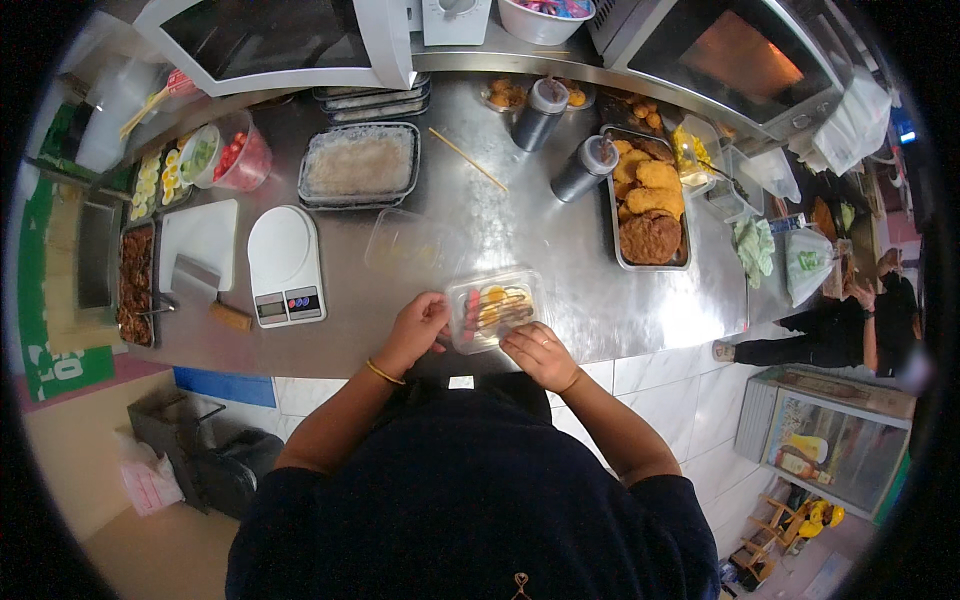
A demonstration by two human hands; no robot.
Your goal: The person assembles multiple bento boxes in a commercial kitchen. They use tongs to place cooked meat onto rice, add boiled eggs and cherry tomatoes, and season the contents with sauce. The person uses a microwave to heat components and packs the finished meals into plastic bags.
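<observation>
A clear plastic food container point(534, 289) sits on the steel worktop right in front of me. Inside it I see halved boiled egg point(493, 295), red pieces along the left side, and dark brown sauce in streaks. My left hand point(417, 328) grips its left edge, with a bangle on the wrist. At its front right corner, the fingertips of my right hand point(541, 356) pinch the rim; a ring is on one finger. Whether a lid covers the container I cannot tell. Just behind and to the left lies another clear plastic piece point(401, 241), a container or lid.
Left are a kitchen scale point(285, 266), a cleaver point(196, 279) and a white cutting board point(196, 232). Behind stand rice trays point(360, 165), a skewer point(469, 159) and two sauce bottles point(585, 169). Right is a tray of fried cutlets point(651, 202). A person point(862, 322) is farther right.
</observation>
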